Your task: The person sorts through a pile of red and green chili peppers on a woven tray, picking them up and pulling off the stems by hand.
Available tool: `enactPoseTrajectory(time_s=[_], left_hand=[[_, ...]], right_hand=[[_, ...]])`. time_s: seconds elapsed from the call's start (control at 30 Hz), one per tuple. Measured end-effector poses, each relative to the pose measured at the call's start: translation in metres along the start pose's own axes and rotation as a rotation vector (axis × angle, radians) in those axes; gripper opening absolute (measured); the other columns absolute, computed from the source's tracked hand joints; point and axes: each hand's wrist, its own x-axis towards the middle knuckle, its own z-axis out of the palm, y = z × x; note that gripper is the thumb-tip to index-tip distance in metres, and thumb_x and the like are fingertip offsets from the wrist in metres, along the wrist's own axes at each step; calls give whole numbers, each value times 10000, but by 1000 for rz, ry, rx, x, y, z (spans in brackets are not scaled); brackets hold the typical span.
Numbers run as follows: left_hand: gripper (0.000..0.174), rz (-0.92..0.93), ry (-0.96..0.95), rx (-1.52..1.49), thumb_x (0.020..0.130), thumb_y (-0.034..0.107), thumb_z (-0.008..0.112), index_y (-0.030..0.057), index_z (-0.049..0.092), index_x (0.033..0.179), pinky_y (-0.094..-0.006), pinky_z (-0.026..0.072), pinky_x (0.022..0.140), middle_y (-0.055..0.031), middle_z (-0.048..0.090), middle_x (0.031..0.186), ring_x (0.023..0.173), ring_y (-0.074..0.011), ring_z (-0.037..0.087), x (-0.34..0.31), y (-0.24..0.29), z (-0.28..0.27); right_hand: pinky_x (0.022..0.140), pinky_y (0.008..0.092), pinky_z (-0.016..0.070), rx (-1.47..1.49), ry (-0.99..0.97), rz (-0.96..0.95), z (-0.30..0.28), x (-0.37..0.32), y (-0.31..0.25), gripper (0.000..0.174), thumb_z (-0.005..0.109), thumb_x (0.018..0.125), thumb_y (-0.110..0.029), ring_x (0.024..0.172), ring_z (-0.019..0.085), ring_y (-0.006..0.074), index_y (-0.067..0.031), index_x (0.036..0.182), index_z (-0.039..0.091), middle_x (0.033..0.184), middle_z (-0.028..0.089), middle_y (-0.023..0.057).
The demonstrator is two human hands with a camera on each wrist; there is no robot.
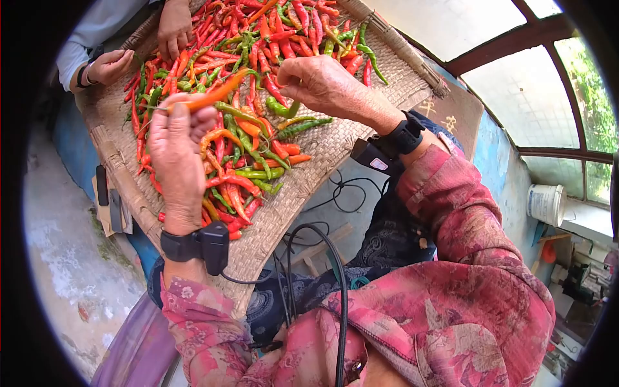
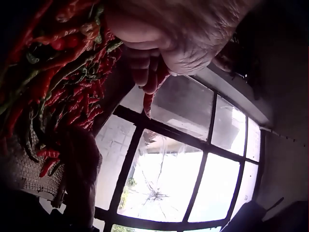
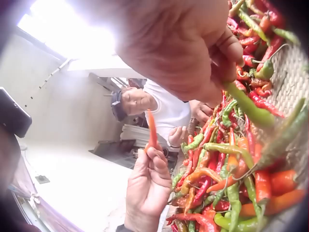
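My left hand (image 1: pixel 177 158) pinches an orange-red pepper (image 1: pixel 216 92) between thumb and fingers, above the near part of the pepper pile (image 1: pixel 242 138). In the right wrist view that pepper (image 3: pixel 152 128) points up from the left hand (image 3: pixel 147 193). My right hand (image 1: pixel 332 90) is over the mat's right side, its fingers curled round a green pepper (image 1: pixel 282 108) that hangs below them; the same green pepper (image 3: pixel 251 107) shows under the right hand (image 3: pixel 178 53) in the right wrist view. In the left wrist view a red pepper tip (image 2: pixel 148 104) shows below the left hand (image 2: pixel 169 38).
Red, orange and green peppers cover much of the woven mat (image 1: pixel 361 106). Another person's hands (image 1: pixel 175 29) are at the far left edge. Black cables (image 1: pixel 342 284) run across my lap. A white bucket (image 1: pixel 547 204) stands by the windows at right.
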Motion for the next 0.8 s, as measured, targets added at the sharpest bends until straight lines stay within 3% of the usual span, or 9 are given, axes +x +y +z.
enactPoseTrajectory(time_s=[0.03, 0.17, 0.27, 0.4, 0.5, 0.63, 0.67, 0.77, 0.8], left_hand=[[199, 18, 56, -43, 938, 137, 487, 9, 513, 1089, -263, 528, 770, -121, 617, 996, 824, -156, 630, 4, 4, -6], [267, 26, 145, -288, 936, 115, 477, -29, 478, 1161, -295, 534, 830, -156, 606, 1058, 921, -209, 633, 23, 9, -45], [288, -159, -147, -838, 939, 88, 451, -76, 460, 1176, -321, 534, 861, -184, 576, 1139, 1021, -226, 599, 29, 7, -69], [287, -105, -40, -780, 945, 121, 453, -59, 475, 1168, -299, 540, 832, -160, 599, 1103, 999, -213, 605, 26, 2, -63], [307, -182, -187, -810, 951, 183, 458, -30, 486, 1170, -284, 541, 796, -126, 625, 1044, 957, -187, 614, 21, 1, -51], [274, -205, -92, -360, 946, 212, 477, 12, 518, 1128, -255, 518, 724, -91, 632, 935, 772, -143, 612, 4, 10, -14], [252, -223, -128, -245, 944, 200, 482, 18, 525, 1112, -249, 513, 727, -88, 630, 925, 778, -139, 611, 3, 6, -10], [213, -276, -183, 90, 925, 176, 525, 21, 547, 1070, -230, 475, 760, -55, 612, 944, 841, -109, 586, -11, -6, 12], [237, -229, -237, 239, 919, 187, 540, 15, 543, 1082, -224, 459, 773, -48, 602, 963, 857, -94, 566, -15, -9, 19]], right_hand=[[577, 395, 486, 0, -1, 4, 2, -3, 1, 103, 607, 766, -153, 651, 615, 320, -55, 793, 597, 656, 597, 129], [619, 414, 478, -185, -436, -86, 19, -19, -3, 196, 666, 703, -132, 747, 606, 320, -49, 836, 549, 737, 577, 133], [590, 430, 496, -268, -344, -118, 42, -28, 0, 189, 661, 699, -173, 744, 624, 331, -39, 785, 559, 741, 596, 137], [589, 426, 501, -318, -293, -148, 41, -26, -4, 140, 619, 704, -126, 702, 622, 342, -32, 769, 538, 731, 586, 144], [606, 425, 502, -262, -264, -83, 34, -17, -3, 120, 595, 713, -109, 679, 618, 348, -28, 786, 545, 725, 591, 153], [635, 410, 495, 193, -80, 17, 10, -6, -5, 234, 651, 753, -163, 703, 616, 355, -12, 917, 579, 748, 619, 166], [639, 386, 497, 193, -84, 52, 8, -3, -4, 289, 690, 750, -186, 713, 633, 300, -2, 939, 570, 753, 620, 163], [623, 213, 517, 727, -283, 309, 3, 4, -9, 277, 539, 922, -244, 699, 607, 77, -4, 1061, 548, 795, 627, 32], [623, 213, 517, 727, -281, 310, 3, 4, -13, 277, 539, 922, -244, 699, 607, 77, -4, 1061, 548, 795, 627, 32]])
